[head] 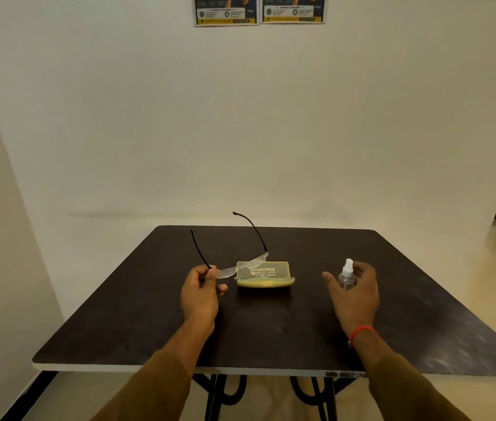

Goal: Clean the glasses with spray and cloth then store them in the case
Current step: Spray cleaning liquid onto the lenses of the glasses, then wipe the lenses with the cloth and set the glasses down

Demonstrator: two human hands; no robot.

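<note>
Head view of a dark, square tabletop [271,335] set against a pale wall. The left hand [201,294] holds the glasses [240,267] above the tabletop, its fingers [210,273] closed in a pinch at the left end of the frame, where the lens meets the temple. The clear lenses slope up to the right and overlap the case in this view, and both thin black temples are unfolded and point up and away from the person. The case [271,270], yellow-green, lies open at mid-tabletop, just right of the left hand, with print on the inner face of its lid. A pale green strip runs along its near edge; whether this is the cloth cannot be told. The right hand [354,294] is at the spray bottle [347,273], a small clear bottle with a white nozzle, upright, well right of the case. The fingers curl round the bottle's far side, while the thumb is stretched out to the left, apart from it. Whether the bottle stands on the tabletop or is lifted cannot be told. A red thread [360,332] circles the right wrist. Two posters [227,10] hang on the wall at the top edge.
</note>
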